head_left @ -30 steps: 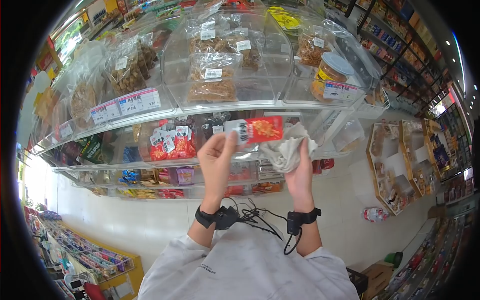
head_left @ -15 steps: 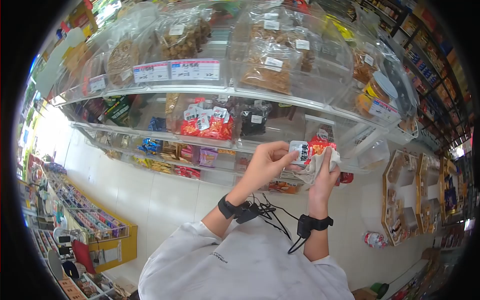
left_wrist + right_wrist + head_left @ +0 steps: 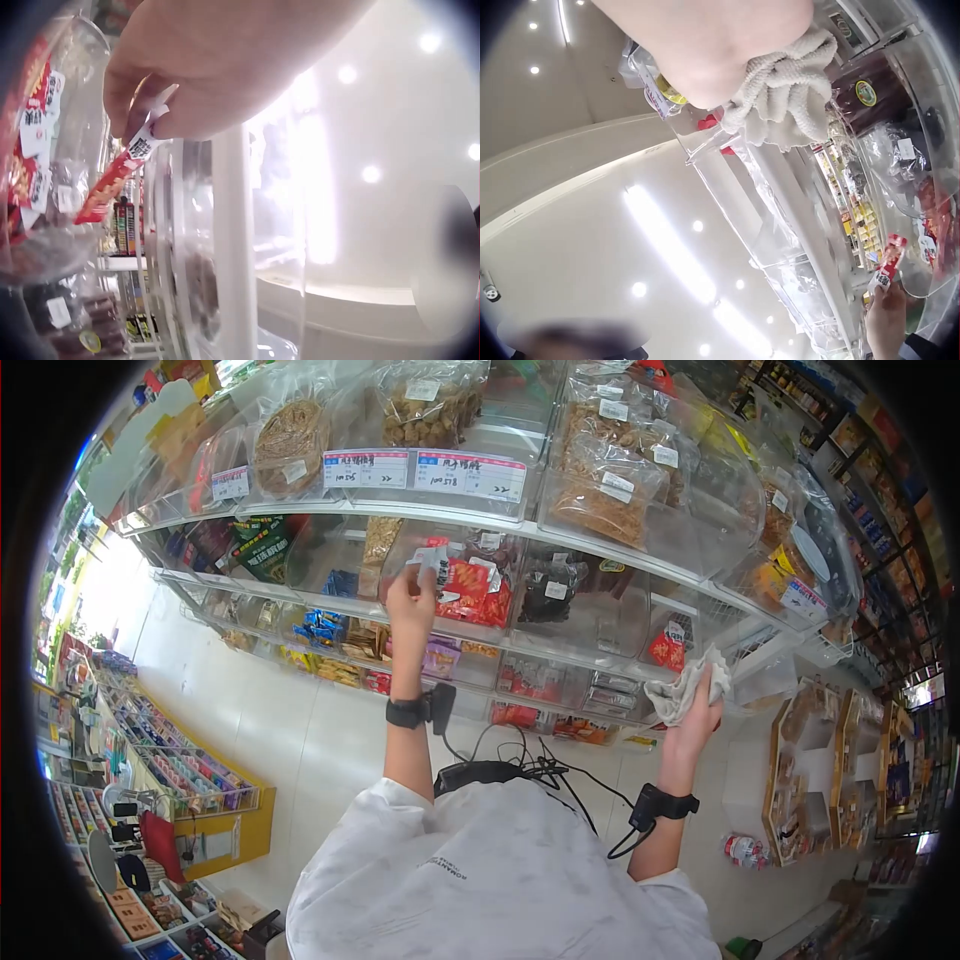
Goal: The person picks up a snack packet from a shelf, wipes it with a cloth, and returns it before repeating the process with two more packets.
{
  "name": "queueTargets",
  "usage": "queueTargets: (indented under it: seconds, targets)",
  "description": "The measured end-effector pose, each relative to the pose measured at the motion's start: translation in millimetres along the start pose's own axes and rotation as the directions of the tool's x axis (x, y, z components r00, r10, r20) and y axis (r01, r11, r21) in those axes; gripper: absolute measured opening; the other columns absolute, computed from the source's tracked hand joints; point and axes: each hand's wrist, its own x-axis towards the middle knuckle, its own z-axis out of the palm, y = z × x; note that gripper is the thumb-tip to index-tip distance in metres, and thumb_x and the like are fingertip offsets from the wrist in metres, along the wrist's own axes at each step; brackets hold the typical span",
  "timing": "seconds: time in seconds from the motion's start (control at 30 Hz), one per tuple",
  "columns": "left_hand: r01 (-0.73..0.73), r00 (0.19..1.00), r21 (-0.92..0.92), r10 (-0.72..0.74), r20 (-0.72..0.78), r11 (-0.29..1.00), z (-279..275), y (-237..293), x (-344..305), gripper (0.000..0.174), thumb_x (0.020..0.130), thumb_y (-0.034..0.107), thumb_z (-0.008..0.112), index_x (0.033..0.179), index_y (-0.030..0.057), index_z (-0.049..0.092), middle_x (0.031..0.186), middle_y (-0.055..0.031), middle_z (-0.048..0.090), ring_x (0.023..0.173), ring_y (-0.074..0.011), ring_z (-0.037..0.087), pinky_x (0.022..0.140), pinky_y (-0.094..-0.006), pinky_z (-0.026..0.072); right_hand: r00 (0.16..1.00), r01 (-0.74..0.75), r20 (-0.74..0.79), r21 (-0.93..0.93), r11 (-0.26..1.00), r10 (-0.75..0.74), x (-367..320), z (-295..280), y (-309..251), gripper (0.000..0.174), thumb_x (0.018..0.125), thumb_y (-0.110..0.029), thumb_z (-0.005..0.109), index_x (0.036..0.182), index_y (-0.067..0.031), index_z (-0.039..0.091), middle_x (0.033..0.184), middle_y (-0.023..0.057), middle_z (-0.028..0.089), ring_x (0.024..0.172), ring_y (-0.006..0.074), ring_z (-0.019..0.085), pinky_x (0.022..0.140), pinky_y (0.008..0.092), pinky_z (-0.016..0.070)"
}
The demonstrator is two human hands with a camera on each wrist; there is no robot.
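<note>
My left hand (image 3: 408, 610) pinches a red and white snack packet (image 3: 112, 180) by its white end, at the front of a clear bin holding several matching red packets (image 3: 478, 592). In the left wrist view the held packet slants downward, its red end apart from the others. Farther right, my right hand (image 3: 692, 728) grips a crumpled off-white cloth (image 3: 787, 97) beside the shelf's right end. Just above the cloth, another red packet (image 3: 666, 646) lies in a clear bin. The right palm hides part of the cloth in the right wrist view.
Bagged dried goods (image 3: 600, 490) fill clear bins on the upper shelf, behind price cards (image 3: 470, 473). Dark packets (image 3: 548, 588) sit right of the red ones. Black cables (image 3: 545, 770) hang between the wrists. A low yellow-sided display (image 3: 225, 830) stands at left.
The hands have moved apart: the left carried the snack packet leftward to the red-packet bin, and the right stayed on the cloth at right. Earlier the cloth was against the packet.
</note>
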Motion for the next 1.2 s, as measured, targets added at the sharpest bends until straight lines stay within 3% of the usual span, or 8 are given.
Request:
queueTargets:
  seconds: [0.1,0.23,0.33,0.43,0.57,0.67,0.87,1.2]
  targets:
    - [0.106,0.994,-0.203,-0.099,0.046,0.973,8,-39,20,0.03,0.095,0.022,0.069,0.11,-0.0034,0.068,0.073,-0.005,0.067,0.066,-0.0091,0.061,0.058,-0.0278,0.0464,0.999,-0.034,0.041,-0.021,0.999,0.035,-3,-6,10,0.025,0.102,-0.025,0.06,0.116,-0.0043,0.06,0.097,0.0036,0.065,0.079,0.0123,0.063,0.069,0.0297,0.0536]
    - [-0.293,0.929,0.262,0.209,0.304,0.919,29,-66,41,0.03,0.089,0.016,0.07,0.115,-0.0002,0.068,0.082,-0.0166,0.07,0.065,-0.0295,0.064,0.065,-0.0347,0.0512,0.999,-0.045,0.019,0.018,0.999,0.045,-17,1,8,0.022,0.102,-0.023,0.059,0.115,-0.0053,0.06,0.095,0.0032,0.065,0.077,0.0128,0.063,0.069,0.0299,0.0536]
    - [-0.432,0.898,0.277,0.437,0.046,0.858,49,-58,37,0.02,0.089,0.011,0.067,0.1,-0.005,0.068,0.086,-0.0167,0.069,0.076,-0.04,0.065,0.071,-0.0431,0.0509,0.998,-0.057,-0.036,0.051,0.997,0.059,-15,-14,11,0.024,0.103,-0.024,0.058,0.119,-0.006,0.058,0.1,0.004,0.065,0.083,0.0145,0.064,0.072,0.0318,0.0551]
    - [-0.475,0.825,0.467,0.562,-0.059,0.746,56,-15,21,0.018,0.091,0.011,0.066,0.1,-0.0049,0.068,0.092,-0.0177,0.069,0.079,-0.0343,0.066,0.071,-0.0399,0.0509,0.993,-0.098,-0.046,0.183,0.978,0.108,-10,-42,4,0.028,0.103,-0.024,0.054,0.124,-0.0055,0.058,0.11,0.0058,0.065,0.096,0.0182,0.065,0.083,0.0358,0.0555]
    - [-0.042,0.955,-0.132,0.078,0.286,0.99,83,87,-38,0.018,0.096,0.012,0.062,0.099,-0.0045,0.068,0.084,-0.015,0.069,0.071,-0.0234,0.066,0.064,-0.0314,0.0495,0.973,-0.187,-0.034,0.475,0.86,0.23,3,-97,-1,0.035,0.102,-0.023,0.048,0.13,-0.0041,0.056,0.126,0.0091,0.062,0.117,0.0243,0.061,0.101,0.0421,0.0498]
    - [-0.117,0.847,-0.376,0.29,0.446,0.919,143,116,-84,0.016,0.095,0.01,0.062,0.098,-0.0046,0.068,0.08,-0.0149,0.069,0.068,-0.0248,0.066,0.062,-0.0314,0.0496,0.955,-0.213,-0.045,0.582,0.785,0.293,5,-130,-6,0.036,0.101,-0.02,0.047,0.131,-0.0032,0.055,0.131,0.0111,0.061,0.123,0.0263,0.058,0.107,0.0437,0.045]
    - [-0.195,0.608,-0.347,0.391,0.691,0.917,273,156,-140,0.016,0.092,0.009,0.064,0.1,-0.0037,0.069,0.086,-0.018,0.072,0.078,-0.0198,0.071,0.07,-0.0297,0.0534,0.969,-0.087,-0.159,0.506,0.858,0.191,9,-173,-12,0.037,0.104,-0.02,0.044,0.135,-0.0023,0.054,0.133,0.0092,0.061,0.124,0.0236,0.057,0.107,0.0399,0.0458]
    - [-0.607,0.558,0.328,0.095,0.824,0.724,442,85,-141,0.046,0.077,0.034,0.073,0.1,-0.0062,0.07,0.1,-0.0289,0.069,0.092,-0.0409,0.069,0.083,-0.0475,0.0549,0.942,0.066,-0.31,0.554,0.83,0.132,1,-227,-39,0.036,0.101,-0.018,0.053,0.134,-0.0039,0.053,0.129,0.0078,0.061,0.12,0.0203,0.059,0.099,0.0368,0.0501]
